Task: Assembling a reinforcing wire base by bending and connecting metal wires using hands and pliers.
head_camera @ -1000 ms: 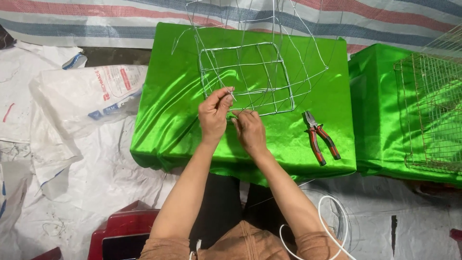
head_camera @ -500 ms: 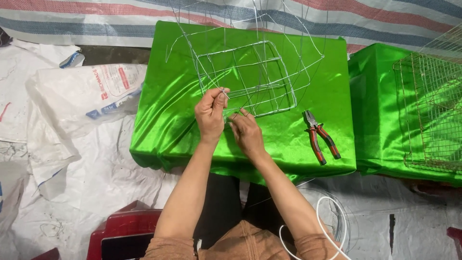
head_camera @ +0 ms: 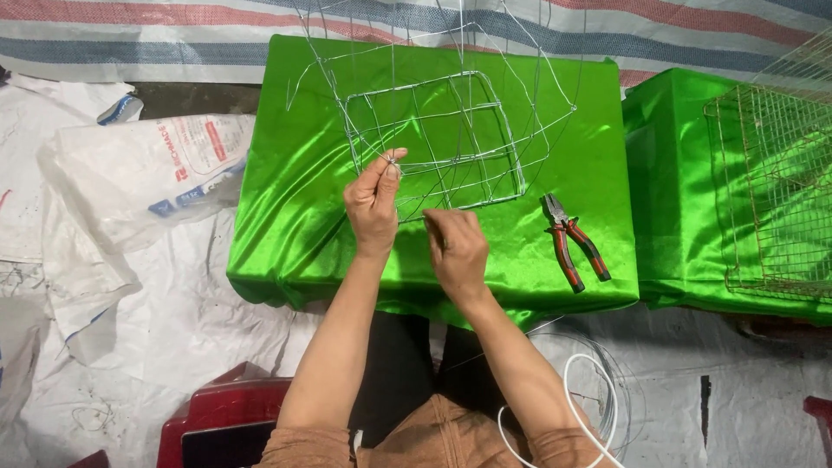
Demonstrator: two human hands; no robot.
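Wire frame (head_camera: 433, 139) sits on the green-draped desk (head_camera: 286, 217), roughly centre, far side rising toward the camera with loose strands fanning up and out past the top edge. Left hand (head_camera: 374, 204) is up at the frame's near-left corner, thumb and forefinger pinched together on a wire joint there. Right hand (head_camera: 457, 247) lies just beside it, lower and to the right, fingers curled shut over a thin wire running along the frame's near edge; can't tell how tight the grip is. The two hands are close but not touching. Pliers (head_camera: 574, 238) with red-and-black handles lie flat on the cloth to the right of the frame, near the desk's right edge, untouched, jaws pointing away from the person. A second green-covered block (head_camera: 676, 173) stands just right of the desk, carrying a mesh cage (head_camera: 771, 191), well apart from both hands. On the floor left of the desk: white sack (head_camera: 147, 173) with printed panel, more crumpled sacking around it. Striped tarp (head_camera: 130, 35) runs behind the desk. Near the person's right knee a white cable loop (head_camera: 598, 407) and a coil of thin wire lie on the floor. Red stool (head_camera: 225, 416) shows at the lower left, under the left forearm.
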